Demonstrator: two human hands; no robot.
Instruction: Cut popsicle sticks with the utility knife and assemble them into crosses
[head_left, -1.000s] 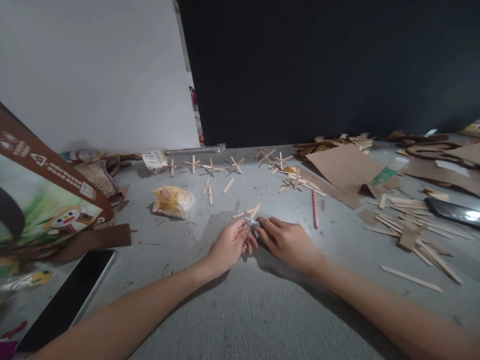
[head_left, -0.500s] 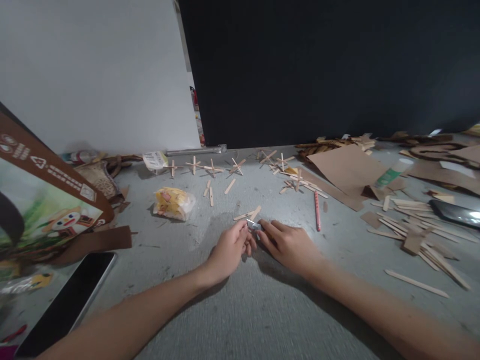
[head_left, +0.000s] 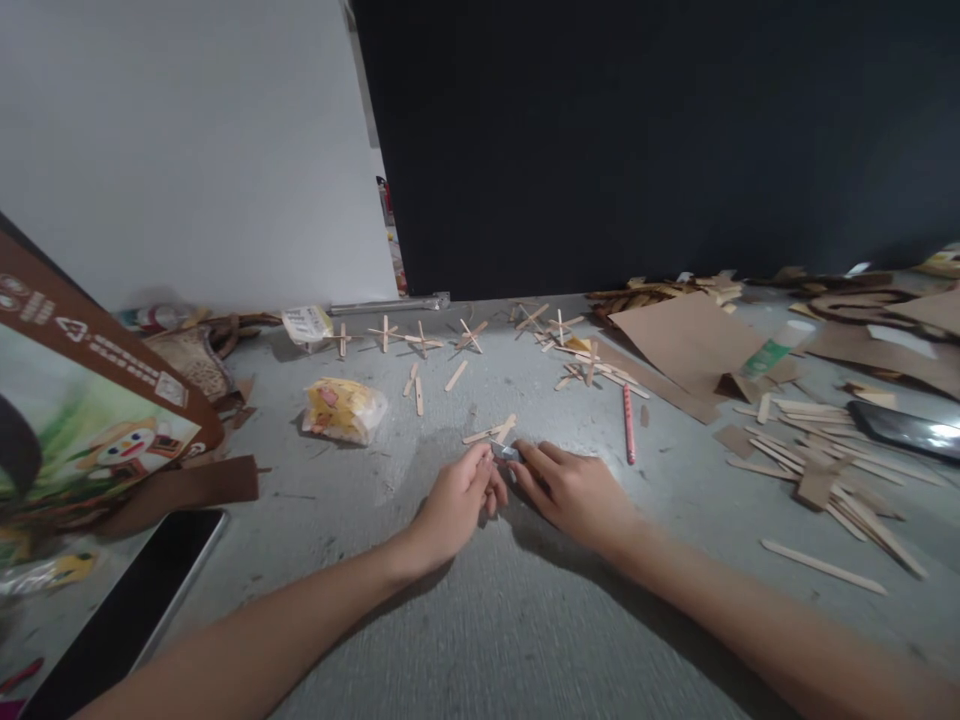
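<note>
Both hands pinch a tiny metal piece together: left hand and right hand flank it, fingertips closed, just below two loose sticks.

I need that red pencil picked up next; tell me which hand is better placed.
Right, probably. The right hand lies just below the red pencil; the left hand sits farther off, across the small grey object both pinch.
</note>
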